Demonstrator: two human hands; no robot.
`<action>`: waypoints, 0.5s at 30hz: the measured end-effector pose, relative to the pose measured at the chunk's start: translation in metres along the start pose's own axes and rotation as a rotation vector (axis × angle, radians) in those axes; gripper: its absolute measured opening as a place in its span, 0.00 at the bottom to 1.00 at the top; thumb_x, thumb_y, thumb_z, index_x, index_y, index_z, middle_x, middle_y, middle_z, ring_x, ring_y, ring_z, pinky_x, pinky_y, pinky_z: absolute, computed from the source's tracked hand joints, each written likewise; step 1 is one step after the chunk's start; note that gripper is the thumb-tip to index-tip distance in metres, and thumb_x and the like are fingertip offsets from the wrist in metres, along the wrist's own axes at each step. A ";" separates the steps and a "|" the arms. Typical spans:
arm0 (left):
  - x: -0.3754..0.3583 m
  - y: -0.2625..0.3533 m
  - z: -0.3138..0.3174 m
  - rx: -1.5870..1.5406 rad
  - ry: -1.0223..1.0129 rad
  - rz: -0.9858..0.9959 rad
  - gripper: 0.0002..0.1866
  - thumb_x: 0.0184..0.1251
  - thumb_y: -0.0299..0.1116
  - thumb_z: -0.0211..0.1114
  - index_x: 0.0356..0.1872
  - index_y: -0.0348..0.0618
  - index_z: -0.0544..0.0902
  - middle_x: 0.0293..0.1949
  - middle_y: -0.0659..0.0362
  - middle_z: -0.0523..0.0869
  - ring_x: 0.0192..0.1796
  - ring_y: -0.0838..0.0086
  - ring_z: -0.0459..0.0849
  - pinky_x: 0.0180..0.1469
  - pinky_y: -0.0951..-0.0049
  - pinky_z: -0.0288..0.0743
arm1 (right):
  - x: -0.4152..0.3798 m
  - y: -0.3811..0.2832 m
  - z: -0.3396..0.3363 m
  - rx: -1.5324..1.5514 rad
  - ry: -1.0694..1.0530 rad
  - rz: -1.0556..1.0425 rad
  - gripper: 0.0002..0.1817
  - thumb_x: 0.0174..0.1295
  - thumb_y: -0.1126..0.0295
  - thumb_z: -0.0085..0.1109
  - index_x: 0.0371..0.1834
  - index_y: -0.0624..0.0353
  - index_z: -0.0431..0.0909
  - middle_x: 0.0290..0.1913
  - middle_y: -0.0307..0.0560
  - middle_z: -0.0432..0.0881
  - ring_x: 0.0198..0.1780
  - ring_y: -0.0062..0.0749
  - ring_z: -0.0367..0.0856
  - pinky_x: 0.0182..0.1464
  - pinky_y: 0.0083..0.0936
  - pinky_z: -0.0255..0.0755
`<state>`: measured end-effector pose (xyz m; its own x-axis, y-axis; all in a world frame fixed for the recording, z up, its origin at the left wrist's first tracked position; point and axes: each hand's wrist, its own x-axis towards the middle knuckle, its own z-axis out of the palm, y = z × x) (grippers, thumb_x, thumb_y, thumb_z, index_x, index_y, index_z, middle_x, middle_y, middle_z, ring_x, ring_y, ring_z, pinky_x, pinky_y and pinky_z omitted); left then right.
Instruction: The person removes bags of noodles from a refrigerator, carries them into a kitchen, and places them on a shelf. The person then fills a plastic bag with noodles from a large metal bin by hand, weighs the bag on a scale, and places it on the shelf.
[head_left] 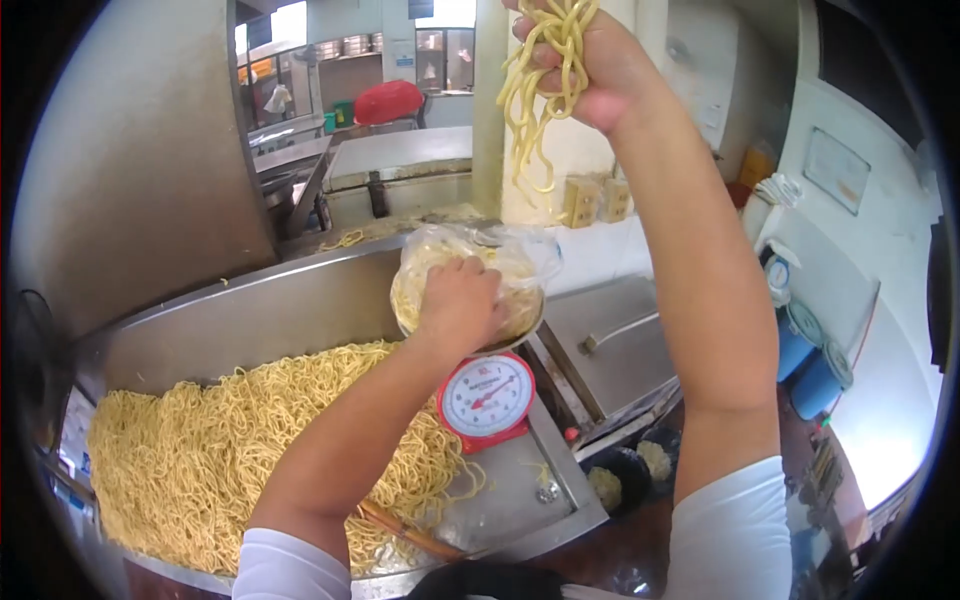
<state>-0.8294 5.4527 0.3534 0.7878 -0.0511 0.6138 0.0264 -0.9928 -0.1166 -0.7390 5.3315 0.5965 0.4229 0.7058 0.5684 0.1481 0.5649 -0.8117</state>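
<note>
High at the top of the view, my right hand (pixel 602 75) is closed around a clump of yellow noodles (pixel 545 110), whose loose ends dangle in the air. My left hand (pixel 460 305) is at a clear plastic bag (pixel 525 255) with noodles in it, fingers curled down onto it and fingertips partly hidden. The bag rests on the pan of a red weighing scale (pixel 487 400) with a round white dial. Left of the scale, a big heap of noodles (pixel 230 450) lies in a metal trough (pixel 330 290).
A wooden stick (pixel 410 530) leans at the trough's front, near my left forearm. To the right of the scale is a metal lid with a handle (pixel 620 330). Bagged noodles (pixel 605 488) sit below it. Blue containers (pixel 820 375) stand at the right wall.
</note>
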 end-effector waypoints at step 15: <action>0.026 -0.076 -0.056 -1.454 0.309 -0.873 0.30 0.66 0.32 0.60 0.68 0.39 0.62 0.46 0.60 0.87 0.36 0.82 0.82 0.36 0.79 0.71 | 0.025 0.140 -0.018 0.261 -0.331 0.152 0.14 0.65 0.58 0.59 0.44 0.56 0.79 0.28 0.36 0.79 0.27 0.21 0.78 0.27 0.21 0.72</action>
<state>-0.8450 5.5203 0.4217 0.7018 0.6700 0.2420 -0.3229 -0.0035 0.9464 -0.6917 5.4208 0.4948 0.1075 0.8636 0.4925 -0.1424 0.5036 -0.8521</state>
